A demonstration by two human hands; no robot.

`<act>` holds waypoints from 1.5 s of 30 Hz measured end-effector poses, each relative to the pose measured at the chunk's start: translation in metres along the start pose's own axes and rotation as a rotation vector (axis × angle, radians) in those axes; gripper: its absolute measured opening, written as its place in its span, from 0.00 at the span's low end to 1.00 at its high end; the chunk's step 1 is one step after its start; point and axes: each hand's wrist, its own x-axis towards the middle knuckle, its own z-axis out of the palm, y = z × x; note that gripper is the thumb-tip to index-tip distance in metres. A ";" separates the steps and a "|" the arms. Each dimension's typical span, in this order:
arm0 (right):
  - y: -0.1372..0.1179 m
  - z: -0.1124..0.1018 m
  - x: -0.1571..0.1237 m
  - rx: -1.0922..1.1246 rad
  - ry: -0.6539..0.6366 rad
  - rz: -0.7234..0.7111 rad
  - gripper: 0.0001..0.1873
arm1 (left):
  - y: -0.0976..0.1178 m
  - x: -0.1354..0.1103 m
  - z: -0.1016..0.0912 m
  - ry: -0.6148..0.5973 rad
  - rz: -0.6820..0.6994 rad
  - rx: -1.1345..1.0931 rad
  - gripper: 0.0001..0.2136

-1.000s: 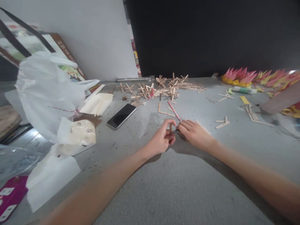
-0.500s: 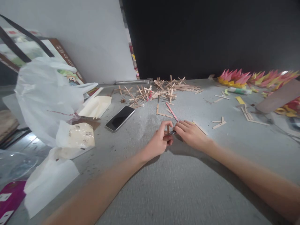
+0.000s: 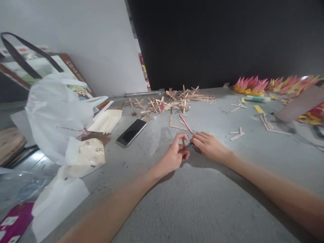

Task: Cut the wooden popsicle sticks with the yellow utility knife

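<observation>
My left hand [image 3: 176, 154] rests on the grey table [image 3: 192, 202], its fingers pinched round a short wooden stick [image 3: 183, 141] that stands upright on the surface. My right hand [image 3: 210, 146] lies just to its right, closed on a pink-handled cutter [image 3: 186, 123] whose metal tip [image 3: 189, 145] touches the stick's base. The two hands almost meet. A bent L of sticks [image 3: 174, 124] lies just beyond them.
A heap of crossed wooden sticks [image 3: 174, 99] lies at the back by the dark wall. A black phone [image 3: 131, 132] sits to the left, beside white plastic bags [image 3: 58, 114]. Loose sticks [image 3: 236, 134], a glue tube [image 3: 255, 98] and pink-yellow paper flowers [image 3: 273, 83] are at the right.
Both hands have stayed together at the stick with only small finger shifts. The view has drifted a little, so everything sits slightly lower in frame.
</observation>
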 end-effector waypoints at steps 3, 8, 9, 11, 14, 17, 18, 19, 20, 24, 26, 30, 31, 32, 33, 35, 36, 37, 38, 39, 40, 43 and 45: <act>-0.003 0.000 0.002 -0.009 0.004 0.009 0.12 | -0.001 0.000 0.000 0.020 -0.012 0.015 0.17; 0.000 0.001 0.002 0.002 -0.002 -0.005 0.11 | -0.004 0.002 0.000 0.014 -0.022 -0.011 0.18; 0.002 0.001 0.000 0.009 -0.009 -0.001 0.11 | -0.005 0.002 0.000 0.011 -0.017 -0.017 0.18; 0.005 0.001 -0.003 0.016 -0.023 0.017 0.10 | -0.007 0.003 0.001 0.007 -0.008 -0.017 0.19; 0.003 0.002 -0.003 0.014 -0.033 0.031 0.11 | -0.011 0.004 0.001 0.001 -0.006 0.011 0.19; -0.004 0.002 0.000 -0.003 -0.024 0.036 0.13 | -0.014 0.006 0.001 0.007 -0.016 0.014 0.20; -0.005 0.003 0.001 -0.006 -0.021 0.036 0.13 | -0.013 0.006 0.001 0.007 -0.017 0.004 0.19; -0.004 0.003 0.001 -0.005 -0.021 0.034 0.13 | -0.013 0.006 0.001 0.006 -0.017 -0.008 0.19; -0.003 0.003 0.000 0.001 -0.025 0.030 0.13 | -0.012 0.005 0.001 0.003 -0.014 -0.021 0.19; 0.004 0.006 -0.006 0.029 -0.040 0.032 0.10 | -0.010 0.004 0.002 -0.010 0.007 -0.045 0.18; 0.004 0.006 -0.006 0.027 -0.033 0.044 0.11 | -0.011 0.004 0.002 -0.009 0.020 -0.035 0.18; -0.004 0.006 0.000 -0.004 0.003 0.037 0.12 | -0.013 0.004 0.002 0.014 0.019 0.003 0.19; -0.005 0.005 0.001 -0.009 0.008 0.031 0.12 | -0.013 0.004 0.001 0.015 0.009 0.005 0.19; -0.005 0.005 0.002 -0.010 0.005 0.026 0.13 | -0.013 0.005 0.001 0.013 0.000 0.001 0.18; -0.005 0.005 0.002 -0.006 0.000 0.024 0.13 | -0.012 0.005 0.001 0.010 -0.008 -0.008 0.18; -0.002 0.005 0.000 0.010 -0.017 0.031 0.12 | -0.010 0.005 0.002 0.006 -0.018 -0.030 0.18; 0.000 0.005 -0.001 0.019 -0.025 0.039 0.12 | -0.009 0.005 0.002 0.005 -0.022 -0.041 0.18; 0.001 0.005 -0.002 0.028 -0.032 0.046 0.12 | -0.007 0.005 0.003 0.005 -0.025 -0.049 0.19; 0.002 0.006 -0.003 0.035 -0.036 0.053 0.11 | -0.006 0.005 0.003 0.003 -0.028 -0.056 0.19; 0.002 0.006 -0.004 0.040 -0.039 0.058 0.11 | -0.004 0.004 0.003 0.001 -0.031 -0.063 0.21; 0.002 0.007 -0.005 0.043 -0.043 0.062 0.10 | -0.002 0.004 0.004 -0.002 -0.033 -0.070 0.22; 0.001 0.008 -0.006 0.040 -0.042 0.073 0.09 | 0.002 0.003 0.004 -0.014 -0.027 -0.092 0.28; 0.001 0.008 -0.007 0.040 -0.040 0.083 0.09 | 0.003 0.002 0.004 -0.018 -0.021 -0.107 0.30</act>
